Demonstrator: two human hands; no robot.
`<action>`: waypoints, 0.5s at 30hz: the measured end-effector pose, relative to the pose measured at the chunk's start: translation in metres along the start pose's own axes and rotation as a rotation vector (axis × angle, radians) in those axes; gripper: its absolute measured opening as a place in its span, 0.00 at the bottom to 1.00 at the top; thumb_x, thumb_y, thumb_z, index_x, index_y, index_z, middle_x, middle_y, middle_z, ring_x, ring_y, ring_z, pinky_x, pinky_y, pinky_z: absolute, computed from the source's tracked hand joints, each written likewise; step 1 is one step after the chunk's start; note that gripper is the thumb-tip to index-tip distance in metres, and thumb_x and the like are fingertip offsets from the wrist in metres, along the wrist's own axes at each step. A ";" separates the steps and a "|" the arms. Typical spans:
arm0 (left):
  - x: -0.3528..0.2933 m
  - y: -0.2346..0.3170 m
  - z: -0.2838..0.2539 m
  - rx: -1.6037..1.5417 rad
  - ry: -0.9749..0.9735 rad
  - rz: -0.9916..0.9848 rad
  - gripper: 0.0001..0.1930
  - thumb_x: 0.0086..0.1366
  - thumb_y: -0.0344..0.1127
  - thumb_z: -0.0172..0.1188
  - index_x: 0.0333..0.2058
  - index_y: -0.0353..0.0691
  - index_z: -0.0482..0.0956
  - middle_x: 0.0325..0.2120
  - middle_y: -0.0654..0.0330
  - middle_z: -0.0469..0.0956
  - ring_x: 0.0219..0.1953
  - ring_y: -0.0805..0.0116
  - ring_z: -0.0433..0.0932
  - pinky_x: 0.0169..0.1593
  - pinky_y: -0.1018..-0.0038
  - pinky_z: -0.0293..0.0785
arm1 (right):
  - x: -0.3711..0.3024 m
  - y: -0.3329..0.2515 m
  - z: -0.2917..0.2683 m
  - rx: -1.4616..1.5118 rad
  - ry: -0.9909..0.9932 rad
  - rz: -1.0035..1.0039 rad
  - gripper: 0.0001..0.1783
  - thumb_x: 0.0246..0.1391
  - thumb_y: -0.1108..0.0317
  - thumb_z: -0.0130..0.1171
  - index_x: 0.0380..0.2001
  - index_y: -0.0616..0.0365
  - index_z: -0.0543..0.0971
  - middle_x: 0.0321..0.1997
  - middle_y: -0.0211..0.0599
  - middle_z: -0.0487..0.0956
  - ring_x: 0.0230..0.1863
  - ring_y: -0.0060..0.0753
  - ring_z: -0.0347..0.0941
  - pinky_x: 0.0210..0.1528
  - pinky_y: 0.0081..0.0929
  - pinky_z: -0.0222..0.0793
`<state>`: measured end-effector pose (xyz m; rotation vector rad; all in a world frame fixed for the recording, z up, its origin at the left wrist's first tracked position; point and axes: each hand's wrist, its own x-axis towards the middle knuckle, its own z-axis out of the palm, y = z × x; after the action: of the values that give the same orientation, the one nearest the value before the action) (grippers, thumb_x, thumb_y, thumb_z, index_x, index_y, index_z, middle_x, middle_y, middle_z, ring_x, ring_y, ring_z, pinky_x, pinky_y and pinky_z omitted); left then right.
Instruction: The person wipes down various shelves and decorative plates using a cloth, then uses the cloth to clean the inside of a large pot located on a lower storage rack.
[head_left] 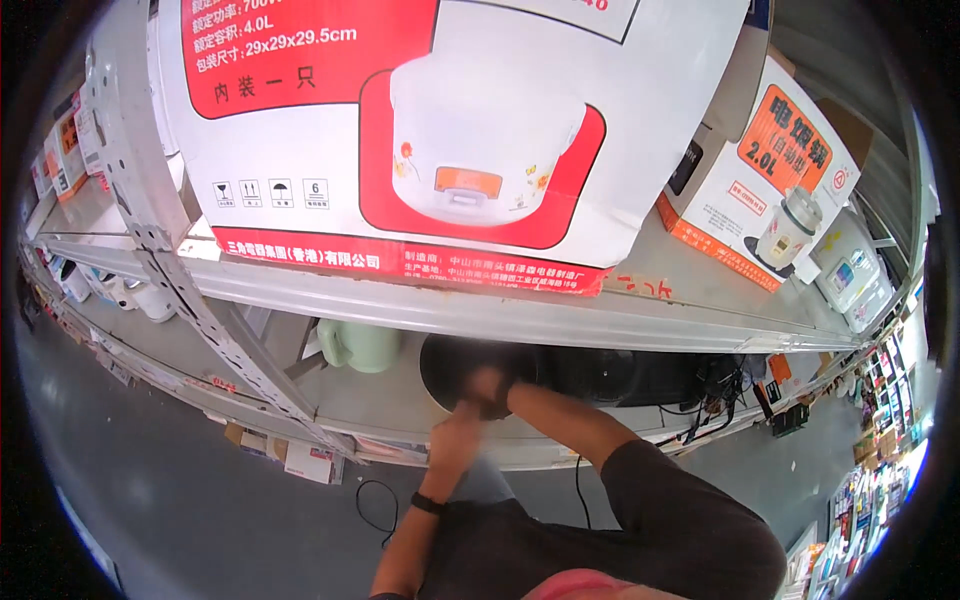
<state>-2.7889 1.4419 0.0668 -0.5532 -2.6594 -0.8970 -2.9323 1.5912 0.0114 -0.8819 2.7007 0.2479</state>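
Note:
Both hands are close together over a black round pan-like thing (447, 366) on the lower shelf. My left hand (456, 438), below a dark wristband (428, 503), is at the pan's front edge. Its fingers are smeared by motion. My right hand (490, 385) reaches in from the right, over the pan and nearly touching the left. It is blurred too, and I cannot make out what either hand holds. A pale green jug-like vessel with a handle (368, 346) stands left of the pan, and more black flat ware (600, 376) lies to its right.
A large white and red rice cooker box (300, 140) sits on the upper shelf (480, 322) above my hands. A smaller orange and white box (770, 180) stands to its right. Tangled black cables (725, 385) lie at the lower shelf's right. A metal post (225, 340) rises on the left.

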 end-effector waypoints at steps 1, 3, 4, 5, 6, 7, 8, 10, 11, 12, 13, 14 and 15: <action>-0.004 -0.007 -0.003 0.029 -0.015 -0.032 0.11 0.53 0.28 0.57 0.36 0.41 0.70 0.39 0.56 0.71 0.26 0.49 0.77 0.27 0.58 0.75 | -0.008 -0.016 -0.029 0.000 0.004 -0.081 0.16 0.49 0.58 0.54 0.35 0.55 0.83 0.37 0.46 0.81 0.41 0.46 0.78 0.48 0.38 0.71; 0.001 0.003 -0.003 0.011 -0.017 -0.023 0.11 0.53 0.29 0.57 0.36 0.41 0.70 0.38 0.56 0.71 0.26 0.49 0.77 0.27 0.59 0.75 | -0.028 -0.012 -0.041 0.010 -0.003 -0.119 0.17 0.45 0.59 0.57 0.36 0.55 0.83 0.38 0.48 0.81 0.42 0.47 0.77 0.49 0.38 0.71; 0.001 0.004 -0.006 0.018 -0.020 -0.037 0.10 0.53 0.29 0.57 0.36 0.41 0.70 0.37 0.56 0.71 0.26 0.49 0.77 0.27 0.59 0.75 | -0.027 -0.015 -0.046 0.023 0.000 -0.127 0.17 0.44 0.59 0.58 0.36 0.55 0.83 0.39 0.48 0.81 0.43 0.47 0.77 0.50 0.38 0.70; 0.001 0.002 -0.007 0.019 -0.012 -0.036 0.10 0.53 0.29 0.57 0.36 0.41 0.70 0.37 0.56 0.71 0.26 0.49 0.77 0.27 0.59 0.75 | -0.028 -0.016 -0.052 0.016 0.004 -0.129 0.17 0.44 0.59 0.58 0.36 0.55 0.83 0.39 0.48 0.81 0.43 0.47 0.77 0.50 0.38 0.70; 0.001 0.000 -0.008 0.029 -0.014 -0.035 0.10 0.53 0.29 0.57 0.36 0.41 0.70 0.37 0.56 0.71 0.25 0.49 0.77 0.27 0.59 0.75 | -0.031 -0.018 -0.057 -0.014 0.052 -0.156 0.18 0.44 0.59 0.57 0.38 0.55 0.83 0.40 0.49 0.81 0.44 0.47 0.77 0.51 0.38 0.70; 0.000 -0.002 -0.005 0.032 -0.023 -0.035 0.10 0.53 0.30 0.57 0.36 0.41 0.70 0.36 0.56 0.71 0.25 0.49 0.77 0.27 0.59 0.75 | -0.040 -0.026 -0.075 -0.029 0.070 -0.167 0.18 0.45 0.59 0.56 0.38 0.55 0.82 0.41 0.49 0.81 0.45 0.47 0.77 0.52 0.37 0.69; 0.000 -0.002 0.000 0.022 -0.022 -0.031 0.10 0.53 0.30 0.57 0.36 0.41 0.70 0.36 0.56 0.71 0.25 0.49 0.77 0.27 0.59 0.75 | -0.052 -0.032 -0.093 -0.044 0.085 -0.170 0.19 0.45 0.59 0.56 0.39 0.55 0.82 0.42 0.49 0.80 0.46 0.47 0.76 0.52 0.37 0.69; 0.001 -0.001 0.010 0.035 -0.028 -0.021 0.11 0.53 0.29 0.57 0.36 0.41 0.71 0.36 0.56 0.71 0.25 0.50 0.77 0.26 0.59 0.75 | -0.058 -0.036 -0.111 -0.010 -0.100 -0.054 0.20 0.46 0.59 0.54 0.42 0.55 0.81 0.44 0.50 0.80 0.48 0.47 0.75 0.54 0.36 0.68; 0.000 -0.002 0.006 0.040 -0.015 -0.025 0.11 0.53 0.29 0.57 0.36 0.41 0.71 0.36 0.56 0.71 0.25 0.50 0.77 0.26 0.59 0.75 | -0.049 -0.036 -0.105 -0.006 -0.155 -0.028 0.21 0.46 0.59 0.54 0.43 0.55 0.81 0.45 0.50 0.79 0.49 0.47 0.75 0.55 0.36 0.67; 0.001 0.003 0.005 0.023 0.002 -0.015 0.11 0.53 0.29 0.57 0.37 0.41 0.71 0.36 0.57 0.71 0.25 0.50 0.77 0.26 0.59 0.75 | -0.029 -0.012 -0.051 0.032 -0.101 -0.008 0.21 0.48 0.59 0.52 0.43 0.55 0.81 0.46 0.50 0.79 0.49 0.47 0.75 0.55 0.36 0.67; 0.000 0.002 0.001 0.016 0.021 -0.020 0.12 0.53 0.29 0.57 0.37 0.42 0.71 0.36 0.57 0.71 0.25 0.51 0.77 0.26 0.59 0.75 | -0.026 -0.016 -0.055 0.071 -0.045 -0.006 0.20 0.49 0.60 0.51 0.44 0.55 0.81 0.46 0.50 0.79 0.49 0.47 0.75 0.55 0.36 0.67; -0.001 0.000 0.000 0.017 0.029 -0.021 0.12 0.53 0.29 0.57 0.37 0.42 0.71 0.36 0.57 0.71 0.25 0.51 0.77 0.26 0.59 0.75 | -0.027 -0.017 -0.057 0.064 -0.042 -0.009 0.20 0.49 0.60 0.51 0.44 0.55 0.81 0.46 0.50 0.79 0.49 0.47 0.75 0.55 0.36 0.67; -0.001 -0.001 0.000 0.056 0.021 -0.028 0.09 0.53 0.31 0.56 0.35 0.42 0.71 0.36 0.57 0.72 0.24 0.52 0.78 0.26 0.60 0.76 | -0.032 -0.018 -0.058 0.011 -0.039 -0.060 0.20 0.51 0.60 0.50 0.44 0.55 0.81 0.46 0.49 0.79 0.49 0.47 0.75 0.55 0.36 0.67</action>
<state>-2.7883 1.4403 0.0660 -0.4914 -2.6707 -0.8287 -2.9093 1.5797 0.0750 -0.9439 2.6325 0.2340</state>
